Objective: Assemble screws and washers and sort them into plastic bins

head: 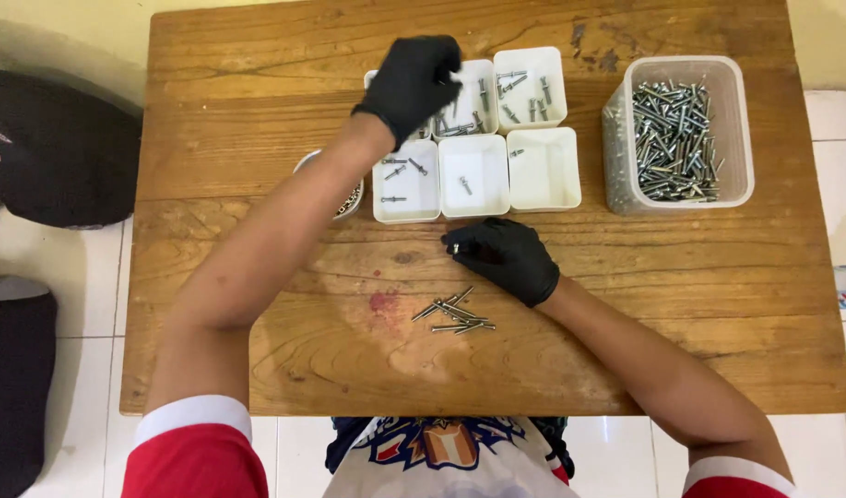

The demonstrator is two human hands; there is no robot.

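My left hand (pixel 414 81), in a black glove, hovers over the far-left white bin of a block of small white bins (pixel 544 175); its fingers are curled and blurred, and what they hold cannot be made out. My right hand (pixel 504 256), also gloved in black, rests on the wooden table (pixel 257 92) just in front of the bins, pinching a small screw (pixel 454 247) at its fingertips. A loose pile of screws (pixel 455 314) lies on the table just below that hand. Several bins hold a few sorted screws each.
A clear plastic tub (pixel 678 134) full of screws stands at the right. A small round bowl (pixel 349 195) is partly hidden under my left forearm. Dark bags (pixel 54 152) lie on the tiled floor at the left.
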